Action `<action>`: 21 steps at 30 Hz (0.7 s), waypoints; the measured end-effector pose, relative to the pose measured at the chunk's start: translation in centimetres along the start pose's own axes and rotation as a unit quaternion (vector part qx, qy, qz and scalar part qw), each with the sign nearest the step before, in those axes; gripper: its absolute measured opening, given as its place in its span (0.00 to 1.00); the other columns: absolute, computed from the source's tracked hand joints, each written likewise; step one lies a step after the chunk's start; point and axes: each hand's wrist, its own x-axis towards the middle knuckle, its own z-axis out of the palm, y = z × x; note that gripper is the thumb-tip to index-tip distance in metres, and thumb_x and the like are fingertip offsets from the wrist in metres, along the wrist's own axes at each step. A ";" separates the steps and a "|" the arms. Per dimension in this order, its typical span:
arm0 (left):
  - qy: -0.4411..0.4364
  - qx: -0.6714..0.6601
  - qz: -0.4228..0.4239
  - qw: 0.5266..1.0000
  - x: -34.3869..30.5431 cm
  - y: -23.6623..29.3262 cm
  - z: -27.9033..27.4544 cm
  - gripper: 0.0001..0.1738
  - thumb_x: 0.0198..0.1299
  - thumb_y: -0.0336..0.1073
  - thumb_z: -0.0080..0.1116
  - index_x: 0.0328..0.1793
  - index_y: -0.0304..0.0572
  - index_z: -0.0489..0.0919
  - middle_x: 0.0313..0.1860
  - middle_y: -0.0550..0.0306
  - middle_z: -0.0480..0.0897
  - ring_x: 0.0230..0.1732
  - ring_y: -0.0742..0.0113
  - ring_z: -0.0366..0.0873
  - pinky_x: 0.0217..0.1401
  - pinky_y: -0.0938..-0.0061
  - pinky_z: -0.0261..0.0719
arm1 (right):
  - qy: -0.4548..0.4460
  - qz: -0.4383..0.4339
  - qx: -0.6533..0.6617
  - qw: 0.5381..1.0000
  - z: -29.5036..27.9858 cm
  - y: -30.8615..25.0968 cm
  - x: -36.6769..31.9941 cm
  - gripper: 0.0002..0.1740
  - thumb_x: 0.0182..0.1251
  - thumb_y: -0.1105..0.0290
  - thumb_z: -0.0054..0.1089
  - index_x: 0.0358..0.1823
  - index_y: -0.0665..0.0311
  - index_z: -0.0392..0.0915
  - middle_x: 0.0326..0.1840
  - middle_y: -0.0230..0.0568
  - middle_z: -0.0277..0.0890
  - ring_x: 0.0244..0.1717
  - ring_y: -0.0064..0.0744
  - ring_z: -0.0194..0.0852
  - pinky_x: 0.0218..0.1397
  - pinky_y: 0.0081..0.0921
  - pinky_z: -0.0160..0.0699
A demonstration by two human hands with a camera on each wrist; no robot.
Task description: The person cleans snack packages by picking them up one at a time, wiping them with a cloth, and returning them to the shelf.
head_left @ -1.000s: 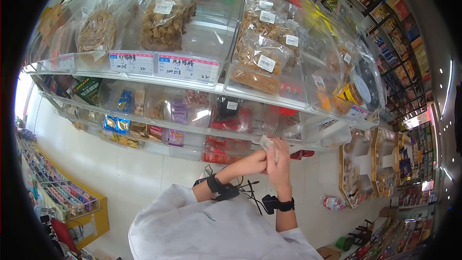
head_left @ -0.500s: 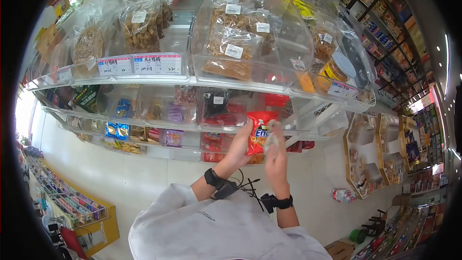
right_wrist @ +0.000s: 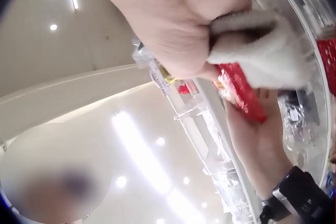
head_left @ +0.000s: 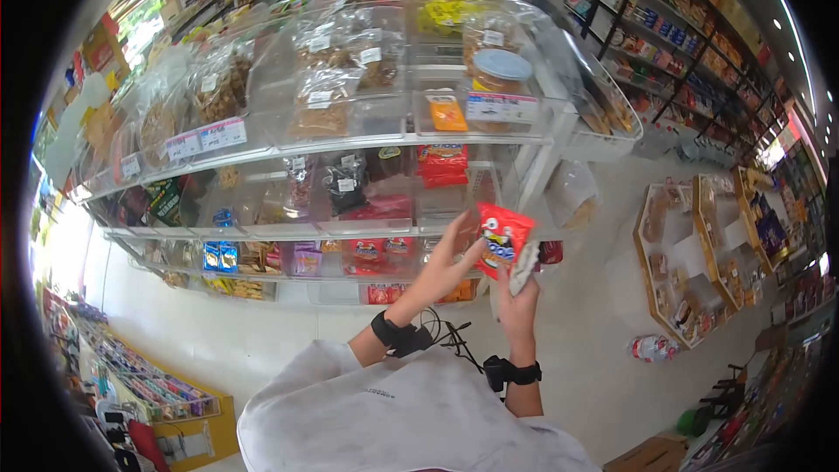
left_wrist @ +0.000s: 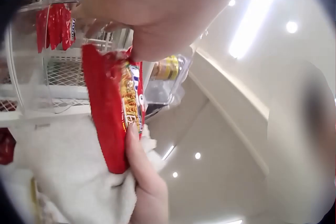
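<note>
Holding a red snack packet (head_left: 500,239) up in front of the clear shelf bins (head_left: 384,201), the left hand (head_left: 441,267) grips it by one edge, fingers closed onto the wrapper. The packet sits in the air, tilted, just off the right end of the middle shelf and touching no bin. The right hand (head_left: 517,310) is curled round a bunched white cloth (head_left: 524,267) and presses it against the packet's lower right side. In the left wrist view one of its fingers (left_wrist: 144,176) lies along the wrapper's edge with the cloth under it. More red packets (head_left: 441,164) stand in a bin behind. A jar with a pale blue lid (head_left: 501,70) sits on the top shelf above a price label (head_left: 501,107), and a bottle (head_left: 651,348) lies on the floor, well apart to the right.
</note>
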 end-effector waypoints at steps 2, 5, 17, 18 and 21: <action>0.002 -0.137 -0.070 0.988 -0.4 -0.5 3.1 0.36 0.77 0.55 0.48 0.81 0.40 0.60 0.74 0.47 0.69 0.73 0.60 0.69 0.74 0.66 0.67 | -0.067 -0.101 -0.004 0.993 0.2 -0.4 -1.3 0.27 0.74 0.72 0.58 0.71 0.74 0.66 0.71 0.59 0.70 0.73 0.46 0.68 0.74 0.38 0.64; -0.005 -0.292 -0.264 0.919 -0.7 0.3 4.9 0.38 0.76 0.66 0.40 0.78 0.46 0.64 0.69 0.53 0.74 0.69 0.64 0.72 0.70 0.68 0.72 | -0.064 -0.257 -0.148 0.953 -0.9 -3.2 -2.2 0.35 0.72 0.70 0.56 0.78 0.72 0.59 0.83 0.60 0.49 0.84 0.57 0.44 0.83 0.48 0.47; 0.122 -0.408 -0.284 0.859 -3.2 -1.5 9.7 0.32 0.75 0.65 0.43 0.63 0.45 0.76 0.53 0.54 0.84 0.50 0.61 0.85 0.52 0.65 0.85 | -0.119 -0.317 -0.219 0.915 -6.0 0.3 -2.6 0.24 0.73 0.69 0.51 0.69 0.68 0.72 0.76 0.51 0.66 0.79 0.48 0.58 0.81 0.47 0.52; 0.114 -0.446 -0.283 0.841 -3.6 -1.7 8.3 0.32 0.75 0.66 0.42 0.62 0.46 0.76 0.52 0.55 0.84 0.50 0.62 0.84 0.52 0.65 0.84 | -0.149 -0.323 -0.194 0.914 -6.0 0.3 -2.9 0.25 0.73 0.69 0.51 0.69 0.68 0.72 0.76 0.51 0.66 0.80 0.48 0.57 0.81 0.48 0.52; 0.149 -0.403 -0.235 0.872 -4.3 -2.1 7.0 0.33 0.74 0.66 0.42 0.62 0.45 0.76 0.54 0.55 0.84 0.50 0.61 0.85 0.53 0.61 0.85 | -0.144 -0.321 -0.143 0.925 -6.0 1.3 -2.3 0.23 0.77 0.67 0.49 0.69 0.68 0.71 0.73 0.53 0.68 0.75 0.53 0.63 0.78 0.44 0.60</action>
